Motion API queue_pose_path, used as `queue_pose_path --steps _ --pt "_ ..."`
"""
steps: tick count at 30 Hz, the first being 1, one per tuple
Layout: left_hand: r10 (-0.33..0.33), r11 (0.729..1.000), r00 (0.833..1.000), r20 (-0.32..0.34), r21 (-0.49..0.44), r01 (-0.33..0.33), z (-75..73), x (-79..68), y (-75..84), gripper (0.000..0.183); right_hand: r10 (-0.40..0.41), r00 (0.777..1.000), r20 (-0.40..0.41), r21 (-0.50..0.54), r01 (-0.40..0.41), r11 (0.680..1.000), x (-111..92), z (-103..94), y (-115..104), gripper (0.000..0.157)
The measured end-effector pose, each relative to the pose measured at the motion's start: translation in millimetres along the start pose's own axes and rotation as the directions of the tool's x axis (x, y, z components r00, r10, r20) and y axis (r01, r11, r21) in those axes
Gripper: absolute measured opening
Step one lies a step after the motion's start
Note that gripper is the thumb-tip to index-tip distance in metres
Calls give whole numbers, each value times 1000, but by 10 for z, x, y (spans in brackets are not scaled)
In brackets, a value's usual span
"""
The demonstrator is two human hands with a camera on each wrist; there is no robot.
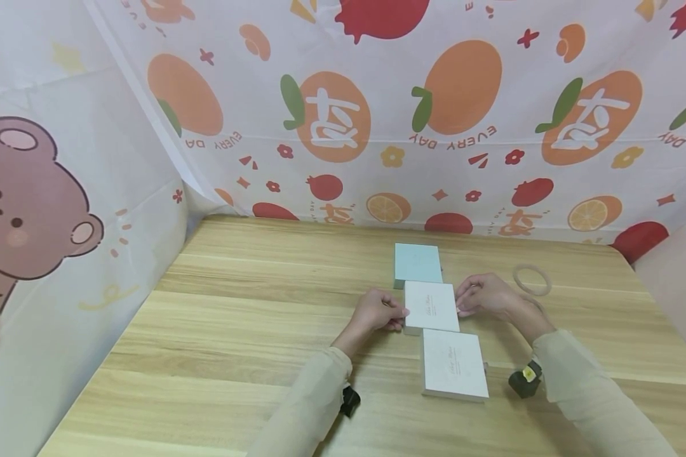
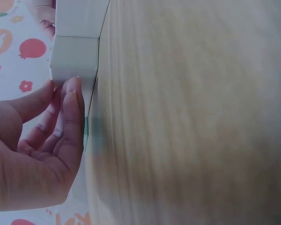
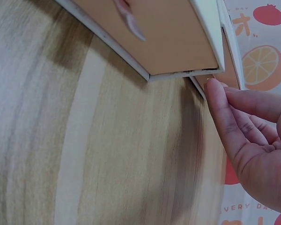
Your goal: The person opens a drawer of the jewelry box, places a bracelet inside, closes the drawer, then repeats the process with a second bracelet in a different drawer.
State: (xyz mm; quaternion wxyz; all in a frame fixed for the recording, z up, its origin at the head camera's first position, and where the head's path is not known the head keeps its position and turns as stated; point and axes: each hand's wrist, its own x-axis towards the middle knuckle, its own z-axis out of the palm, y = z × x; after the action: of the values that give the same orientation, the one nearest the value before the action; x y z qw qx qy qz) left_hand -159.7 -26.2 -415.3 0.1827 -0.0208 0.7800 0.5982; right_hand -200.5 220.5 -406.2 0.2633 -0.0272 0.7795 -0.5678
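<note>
Three flat square boxes form a staggered row on the table. My left hand (image 1: 376, 310) grips the left edge of the middle white box (image 1: 430, 306), thumb near its upper edge and fingers against its side (image 2: 74, 58). At the opposite side, my right hand (image 1: 486, 296) has thumb and forefinger pinched together on the same box's edge; whatever lies between those fingertips is hidden. The front white box (image 1: 454, 364) touches the middle one at a corner. Its brown side carries a pale ribbon pull (image 3: 130, 21) in the right wrist view. Behind sits a teal box (image 1: 417, 263).
A pale ring (image 1: 531, 280) lies on the wooden table (image 1: 234, 330) to the right, with part of another ring beside the right wrist. Fruit-printed cloth (image 1: 400, 158) hangs along the table's back edge, and a bear-printed cloth (image 1: 40, 190) hangs on the left.
</note>
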Motion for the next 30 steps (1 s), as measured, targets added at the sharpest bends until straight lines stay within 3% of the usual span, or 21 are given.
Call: queue_pose_path --steps 30 --pt "-25 999 1000 -10 36 25 5 0 24 8 8 999 -34 -47 -10 999 9 -14 17 22"
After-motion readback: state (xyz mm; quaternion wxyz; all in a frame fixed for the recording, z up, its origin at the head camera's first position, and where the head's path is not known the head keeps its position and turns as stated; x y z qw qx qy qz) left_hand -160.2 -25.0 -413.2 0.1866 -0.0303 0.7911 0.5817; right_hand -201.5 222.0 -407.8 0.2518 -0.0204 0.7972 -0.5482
